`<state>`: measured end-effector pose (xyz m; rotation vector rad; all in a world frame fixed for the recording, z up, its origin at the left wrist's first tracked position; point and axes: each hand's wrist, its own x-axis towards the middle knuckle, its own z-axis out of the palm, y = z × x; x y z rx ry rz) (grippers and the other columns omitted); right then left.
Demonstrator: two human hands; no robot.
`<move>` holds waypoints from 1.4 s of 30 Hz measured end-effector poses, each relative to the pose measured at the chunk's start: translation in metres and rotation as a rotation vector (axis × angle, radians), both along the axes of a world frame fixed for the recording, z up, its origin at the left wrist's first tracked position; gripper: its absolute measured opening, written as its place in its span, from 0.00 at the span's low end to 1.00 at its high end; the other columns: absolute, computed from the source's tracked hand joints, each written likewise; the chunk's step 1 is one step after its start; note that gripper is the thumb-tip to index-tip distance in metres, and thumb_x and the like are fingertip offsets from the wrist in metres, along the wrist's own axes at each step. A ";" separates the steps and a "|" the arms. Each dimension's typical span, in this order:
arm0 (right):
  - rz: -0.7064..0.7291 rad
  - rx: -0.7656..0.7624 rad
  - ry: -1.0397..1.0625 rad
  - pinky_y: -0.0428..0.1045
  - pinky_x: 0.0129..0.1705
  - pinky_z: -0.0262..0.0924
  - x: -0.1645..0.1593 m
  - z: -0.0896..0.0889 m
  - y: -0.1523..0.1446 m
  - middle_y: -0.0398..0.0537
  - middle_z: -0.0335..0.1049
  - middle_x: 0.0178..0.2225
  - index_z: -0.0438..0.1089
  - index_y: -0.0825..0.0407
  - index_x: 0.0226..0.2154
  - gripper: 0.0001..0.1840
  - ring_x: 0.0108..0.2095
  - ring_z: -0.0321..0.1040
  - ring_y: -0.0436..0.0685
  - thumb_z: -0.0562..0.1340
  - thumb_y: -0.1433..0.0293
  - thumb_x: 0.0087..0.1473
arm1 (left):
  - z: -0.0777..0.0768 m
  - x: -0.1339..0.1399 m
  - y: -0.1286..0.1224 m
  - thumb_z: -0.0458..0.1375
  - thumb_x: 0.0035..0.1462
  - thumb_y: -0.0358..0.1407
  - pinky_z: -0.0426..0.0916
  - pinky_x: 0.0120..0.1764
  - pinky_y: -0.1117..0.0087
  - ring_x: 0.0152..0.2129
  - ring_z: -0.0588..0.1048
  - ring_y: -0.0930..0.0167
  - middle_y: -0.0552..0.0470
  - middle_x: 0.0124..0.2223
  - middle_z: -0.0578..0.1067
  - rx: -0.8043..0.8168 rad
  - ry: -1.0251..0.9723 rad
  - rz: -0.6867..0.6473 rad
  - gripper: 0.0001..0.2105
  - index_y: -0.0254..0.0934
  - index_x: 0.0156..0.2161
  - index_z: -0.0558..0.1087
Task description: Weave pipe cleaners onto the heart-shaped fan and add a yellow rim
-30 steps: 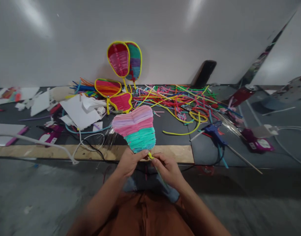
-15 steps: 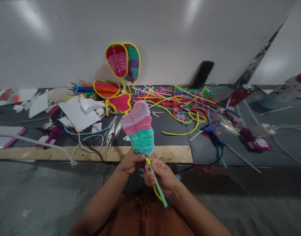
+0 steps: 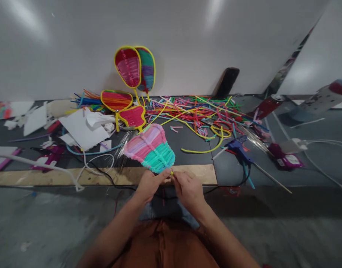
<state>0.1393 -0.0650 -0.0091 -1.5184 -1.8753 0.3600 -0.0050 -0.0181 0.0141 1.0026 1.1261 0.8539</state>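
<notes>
A pipe-cleaner fan (image 3: 152, 148) in lilac, pink and turquoise bands is held over the table's near edge, tilted with its broad end to the left. My left hand (image 3: 150, 186) grips its turquoise lower end, thumb near the base. Close beside it, my right hand (image 3: 190, 189) is closed on the fan's base, where a bit of yellow pipe cleaner shows at the fingertips. The turquoise handle is hidden from view. Behind the fan lie a pink butterfly-shaped piece (image 3: 133, 117) edged in yellow and an orange-red one (image 3: 116, 100).
Two yellow-rimmed fans (image 3: 128, 67) lean against the back wall. Loose pipe cleaners (image 3: 187, 111) spread along the table. A blue glue gun (image 3: 240, 149) lies right, near a red can (image 3: 268, 106) and a phone (image 3: 227, 82). White paper (image 3: 83, 128) and cables lie left.
The fan has turned over and swung its broad end left, now showing a ridge down its middle. My right hand has rolled over, and the turquoise handle has gone out of sight.
</notes>
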 end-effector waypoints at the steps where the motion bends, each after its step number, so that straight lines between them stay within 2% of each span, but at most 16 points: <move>1: 0.023 -0.027 0.023 0.50 0.33 0.59 0.000 0.000 0.000 0.54 0.74 0.30 0.71 0.54 0.36 0.14 0.31 0.68 0.57 0.51 0.68 0.61 | 0.001 0.000 0.001 0.67 0.42 0.40 0.68 0.37 0.68 0.27 0.73 0.70 0.52 0.28 0.77 0.008 0.052 0.034 0.11 0.34 0.27 0.75; 5: 0.136 -0.160 0.255 0.50 0.38 0.63 0.002 0.002 -0.002 0.53 0.75 0.38 0.69 0.51 0.43 0.13 0.37 0.71 0.57 0.53 0.67 0.60 | 0.003 0.000 0.004 0.68 0.40 0.40 0.68 0.31 0.70 0.22 0.71 0.71 0.54 0.24 0.75 -0.014 0.056 0.068 0.12 0.34 0.25 0.74; 7: 0.164 -0.190 0.313 0.51 0.39 0.64 0.002 0.003 -0.004 0.52 0.75 0.38 0.69 0.51 0.43 0.13 0.38 0.71 0.57 0.53 0.66 0.60 | 0.002 -0.002 0.005 0.68 0.40 0.39 0.68 0.32 0.70 0.23 0.71 0.72 0.55 0.25 0.75 -0.015 0.003 0.046 0.11 0.34 0.27 0.74; 12: 0.137 -0.099 0.213 0.51 0.39 0.63 0.013 0.005 -0.005 0.51 0.75 0.35 0.70 0.51 0.40 0.12 0.36 0.70 0.57 0.53 0.67 0.60 | -0.007 -0.009 0.006 0.68 0.40 0.37 0.69 0.37 0.68 0.28 0.73 0.71 0.52 0.31 0.77 -0.027 -0.037 0.018 0.13 0.34 0.33 0.75; 14: 0.020 -0.001 0.122 0.52 0.41 0.63 0.037 0.008 -0.001 0.52 0.74 0.36 0.70 0.50 0.41 0.11 0.38 0.68 0.58 0.53 0.68 0.59 | -0.012 -0.014 0.008 0.69 0.39 0.37 0.70 0.39 0.67 0.31 0.74 0.69 0.51 0.35 0.78 -0.024 -0.032 0.039 0.14 0.34 0.34 0.75; 17: -0.346 0.131 -0.089 0.55 0.46 0.60 0.100 0.014 0.008 0.56 0.71 0.40 0.69 0.52 0.43 0.13 0.43 0.65 0.60 0.52 0.70 0.59 | -0.017 -0.022 0.014 0.69 0.38 0.38 0.70 0.35 0.68 0.27 0.74 0.70 0.52 0.30 0.77 -0.041 -0.011 0.050 0.13 0.34 0.30 0.74; 20: -0.628 0.060 -0.313 0.61 0.49 0.57 0.166 0.013 0.017 0.62 0.69 0.43 0.68 0.58 0.45 0.16 0.45 0.63 0.65 0.54 0.69 0.56 | -0.020 -0.026 0.019 0.70 0.37 0.39 0.70 0.33 0.70 0.25 0.72 0.71 0.53 0.27 0.75 -0.044 0.003 0.086 0.13 0.34 0.28 0.74; 23: -0.672 -0.116 -0.401 0.61 0.47 0.58 0.203 0.004 0.026 0.65 0.68 0.44 0.67 0.61 0.46 0.19 0.44 0.64 0.67 0.58 0.70 0.51 | -0.021 -0.025 0.021 0.70 0.37 0.40 0.69 0.36 0.70 0.27 0.73 0.70 0.52 0.29 0.76 0.003 0.046 0.119 0.14 0.34 0.28 0.75; 26: -0.664 -0.179 -0.347 0.59 0.46 0.59 0.215 -0.004 0.030 0.66 0.68 0.44 0.67 0.61 0.46 0.19 0.43 0.65 0.66 0.57 0.73 0.50 | -0.020 -0.023 0.021 0.70 0.36 0.41 0.69 0.39 0.69 0.29 0.73 0.69 0.51 0.30 0.77 0.040 0.099 0.106 0.15 0.34 0.29 0.75; 28: -0.677 -0.119 -0.240 0.60 0.48 0.58 0.220 -0.005 0.030 0.65 0.68 0.44 0.68 0.60 0.45 0.18 0.45 0.65 0.65 0.56 0.74 0.49 | -0.019 -0.024 0.021 0.70 0.36 0.43 0.69 0.40 0.67 0.29 0.73 0.67 0.50 0.30 0.78 0.067 0.138 0.102 0.16 0.34 0.28 0.75; 30: -0.726 -0.005 -0.028 0.59 0.49 0.57 0.225 -0.002 0.028 0.60 0.69 0.43 0.69 0.57 0.44 0.17 0.45 0.65 0.63 0.57 0.73 0.49 | -0.019 -0.026 0.022 0.69 0.36 0.45 0.69 0.41 0.64 0.30 0.74 0.65 0.48 0.31 0.78 0.088 0.198 0.080 0.17 0.34 0.28 0.76; 33: -0.762 0.103 0.552 0.55 0.42 0.63 0.230 0.005 0.024 0.49 0.71 0.36 0.67 0.52 0.44 0.18 0.37 0.68 0.57 0.61 0.65 0.49 | -0.020 -0.030 0.023 0.66 0.38 0.49 0.68 0.45 0.61 0.33 0.74 0.62 0.47 0.33 0.79 0.111 0.321 0.017 0.19 0.35 0.30 0.76; 35: -0.681 0.117 0.992 0.51 0.35 0.65 0.226 0.010 0.023 0.42 0.70 0.29 0.66 0.49 0.43 0.21 0.31 0.69 0.53 0.65 0.61 0.45 | -0.022 -0.032 0.024 0.64 0.39 0.52 0.67 0.47 0.60 0.35 0.75 0.61 0.47 0.35 0.79 0.140 0.377 -0.012 0.21 0.35 0.32 0.75; 37: -0.557 0.116 1.306 0.48 0.32 0.66 0.217 0.014 0.024 0.39 0.69 0.27 0.65 0.48 0.40 0.24 0.29 0.69 0.50 0.69 0.61 0.40 | -0.025 -0.035 0.025 0.63 0.41 0.53 0.66 0.47 0.60 0.37 0.75 0.60 0.46 0.36 0.79 0.158 0.416 -0.026 0.22 0.35 0.34 0.75; 39: -0.460 0.109 1.478 0.47 0.32 0.67 0.205 0.016 0.025 0.40 0.70 0.28 0.66 0.50 0.37 0.23 0.29 0.69 0.49 0.72 0.64 0.38 | -0.027 -0.037 0.025 0.62 0.42 0.53 0.66 0.47 0.58 0.38 0.75 0.58 0.45 0.37 0.79 0.151 0.458 -0.038 0.22 0.35 0.34 0.76; 42: -0.368 0.034 1.604 0.44 0.31 0.67 0.188 0.020 0.026 0.43 0.71 0.32 0.68 0.52 0.35 0.20 0.28 0.67 0.46 0.72 0.65 0.38 | -0.028 -0.040 0.025 0.61 0.43 0.53 0.66 0.47 0.58 0.38 0.75 0.57 0.45 0.37 0.80 0.146 0.532 -0.064 0.21 0.35 0.33 0.76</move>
